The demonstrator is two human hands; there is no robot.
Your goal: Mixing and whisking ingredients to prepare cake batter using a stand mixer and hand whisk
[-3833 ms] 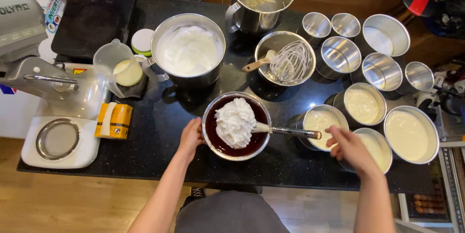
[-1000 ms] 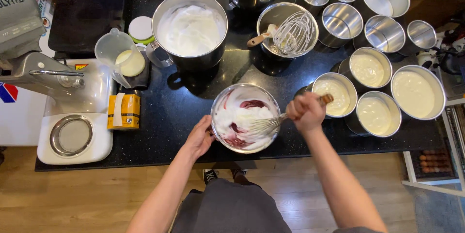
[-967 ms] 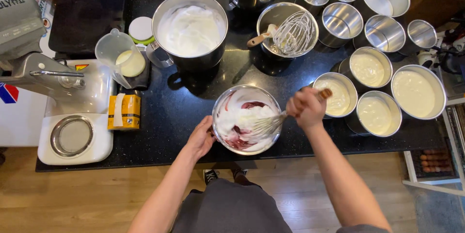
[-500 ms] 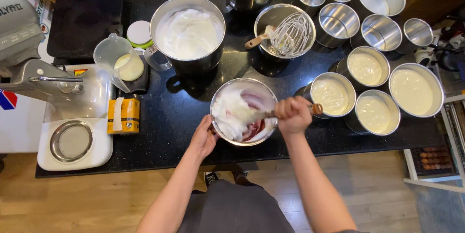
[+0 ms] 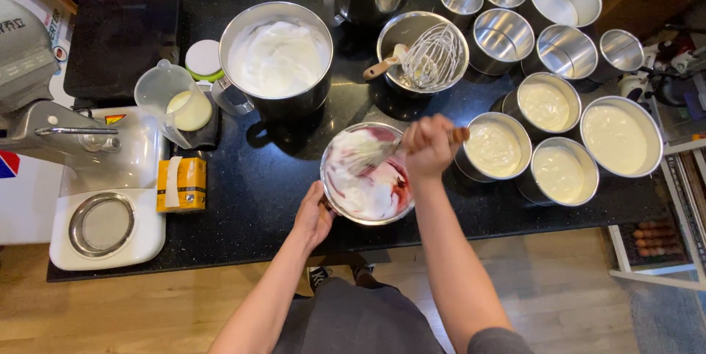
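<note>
A steel mixing bowl point(image 5: 331, 199) sits at the front of the black counter, holding white cream swirled with dark red sauce point(image 5: 371, 181). My left hand point(image 5: 312, 214) grips the bowl's near left rim. My right hand point(image 5: 429, 146) is closed around the wooden handle of a wire whisk point(image 5: 368, 154), whose wires are down in the cream at the bowl's far side. My right forearm crosses the bowl's right edge.
A large pot of white foam point(image 5: 278, 56) stands behind the bowl, beside a bowl with a second whisk point(image 5: 426, 52). Several batter-filled tins point(image 5: 493, 147) and empty tins point(image 5: 504, 30) crowd the right. A measuring jug point(image 5: 176, 104), yellow box point(image 5: 181, 183) and white mixer base point(image 5: 107, 225) sit left.
The cream mound has been whisked into the red sauce, leaving streaks. My right hand with the whisk has shifted left over the bowl; my left hand stays on the rim.
</note>
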